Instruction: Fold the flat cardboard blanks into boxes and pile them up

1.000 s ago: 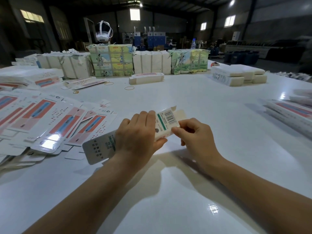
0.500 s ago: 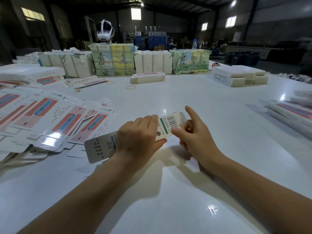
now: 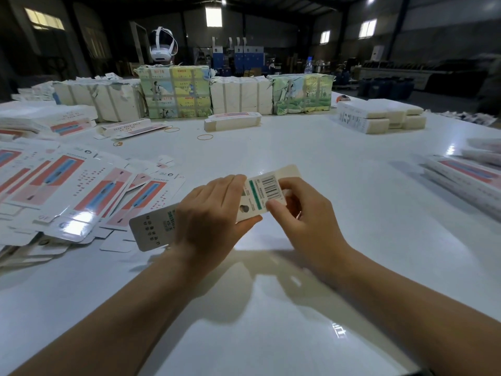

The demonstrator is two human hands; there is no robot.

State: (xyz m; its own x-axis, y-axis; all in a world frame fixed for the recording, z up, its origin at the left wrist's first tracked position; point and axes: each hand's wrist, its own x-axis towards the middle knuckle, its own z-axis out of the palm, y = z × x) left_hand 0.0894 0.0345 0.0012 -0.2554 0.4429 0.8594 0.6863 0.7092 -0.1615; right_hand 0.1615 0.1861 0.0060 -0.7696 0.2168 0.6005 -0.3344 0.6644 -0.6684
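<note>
Folding one box (image 3: 260, 195) is the step in hand: the left hand (image 3: 214, 213) grips its middle, fingers over the top and thumb under, and the right hand (image 3: 303, 213) pinches the far end, near the barcode, between thumb and fingers. The box is lifted a little above the surface (image 3: 339, 185), near the middle of its near edge. Its long axis runs from near-left to far-right; the grey end points toward the spread blanks (image 3: 67, 191) at the left edge, and the barcode end points toward the far right corner. I judge that the far end flap is now being closed. The next move probably calls for tucking this flap fully in, then turning the box for the other end. Whether that end is closed, I cannot tell.
</note>
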